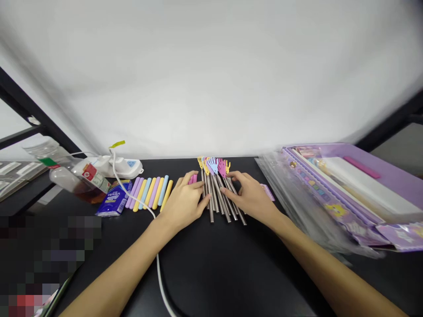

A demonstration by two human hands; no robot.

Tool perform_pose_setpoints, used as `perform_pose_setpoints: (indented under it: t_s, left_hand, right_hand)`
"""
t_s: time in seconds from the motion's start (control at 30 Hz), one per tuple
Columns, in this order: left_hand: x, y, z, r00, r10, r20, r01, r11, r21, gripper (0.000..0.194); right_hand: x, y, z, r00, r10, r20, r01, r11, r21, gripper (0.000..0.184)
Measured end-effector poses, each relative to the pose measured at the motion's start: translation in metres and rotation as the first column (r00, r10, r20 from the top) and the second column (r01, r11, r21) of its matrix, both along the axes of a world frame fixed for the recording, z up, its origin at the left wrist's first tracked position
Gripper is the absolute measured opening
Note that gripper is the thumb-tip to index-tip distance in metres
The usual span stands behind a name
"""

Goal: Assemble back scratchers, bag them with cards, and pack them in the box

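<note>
Forearms (132, 268) lay nearest the camera, entering from the bottom edge and reaching across the black table (211, 273). White cable (159, 273) ran under the left forearm, past the coloured handles, to the power strip (134, 166).

Metal rods with small hand-shaped heads (214, 193) lay in a loose bundle on the table near the wall (211, 88), between the two hands. Heads were yellow, blue and magenta, pointing towards the wall; plain ends pointed towards the camera, slightly fanned.

Left hand (184, 199): fingers loosely bent, thumb apart, at the left side of the bundle; unclenched. Pink pieces (193, 178) showed beside its fingers, partly hidden. Right hand (249, 193): thumb and fingers parted, at the right side of the rods; unclenched. Firm contact with individual rods could not be told for either hand.

Left of the hands: a row of purple, yellow and blue handles (152, 192), a blue packet (114, 199) and a tilted clear bottle (74, 174) holding dark liquid. Right: a small pink item (267, 192), clear plastic sleeves (297, 207) and an open purple box (393, 182).
</note>
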State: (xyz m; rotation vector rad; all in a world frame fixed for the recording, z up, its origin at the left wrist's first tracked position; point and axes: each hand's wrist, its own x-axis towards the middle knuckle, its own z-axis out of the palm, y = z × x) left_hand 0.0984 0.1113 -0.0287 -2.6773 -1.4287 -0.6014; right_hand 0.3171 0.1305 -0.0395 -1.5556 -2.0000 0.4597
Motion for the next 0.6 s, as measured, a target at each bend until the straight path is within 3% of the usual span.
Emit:
perform_pose_setpoints:
  t_s: [0.2,0.37,0.5,0.6]
  left_hand:
    - [-0.002,0.001,-0.002,1.0,0.001,0.006,-0.001,1.0,0.01,0.033]
    - [-0.007,0.005,0.002,0.993,0.118,0.03,-0.118,0.993,0.02,0.028]
    - [-0.013,0.007,0.009,0.979,0.204,0.011,-0.204,0.979,-0.005,0.028]
    - [-0.021,0.011,0.012,0.969,0.231,0.091,-0.226,0.972,-0.061,0.026]
  right_hand:
    - [0.002,0.001,0.004,1.0,-0.02,-0.001,0.02,0.999,0.029,0.034]
    - [0.007,-0.001,0.012,0.999,-0.034,-0.028,0.033,0.999,-0.042,0.026]
    - [0.011,0.001,0.015,0.999,-0.034,-0.023,0.033,0.998,-0.055,0.031]
    - [0.014,0.008,0.018,1.0,-0.019,-0.001,0.018,0.996,-0.086,0.033]
